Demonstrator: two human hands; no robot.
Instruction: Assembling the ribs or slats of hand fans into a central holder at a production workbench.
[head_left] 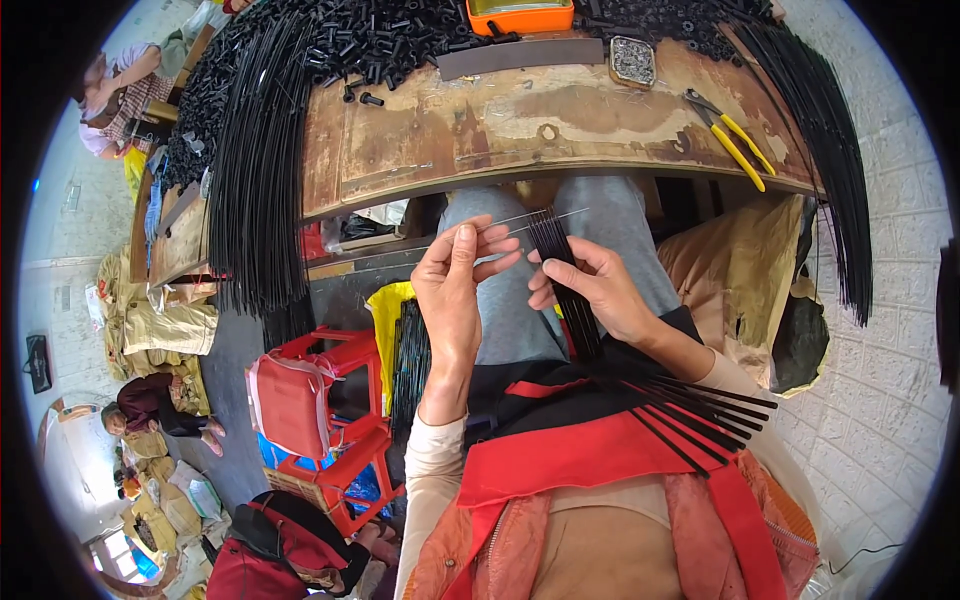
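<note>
Just off the near edge of the surface (420,150), above our lap (500,320), our right hand (590,285) clasps a bundle of black rods (552,240), while our left hand (452,275) seems to pinch thin wire (573,212) at their upper ends, its other fingers parted. If our right hand slackens, the rods could slip out of line; tugging too hard could bend the wire.

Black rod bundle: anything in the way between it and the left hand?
Nothing visible blocks it. The right hand holds the black rod bundle; only thin wires cross the gap from the left hand to the rods' upper ends. The wooden workbench lies beyond both hands, not between.
</note>
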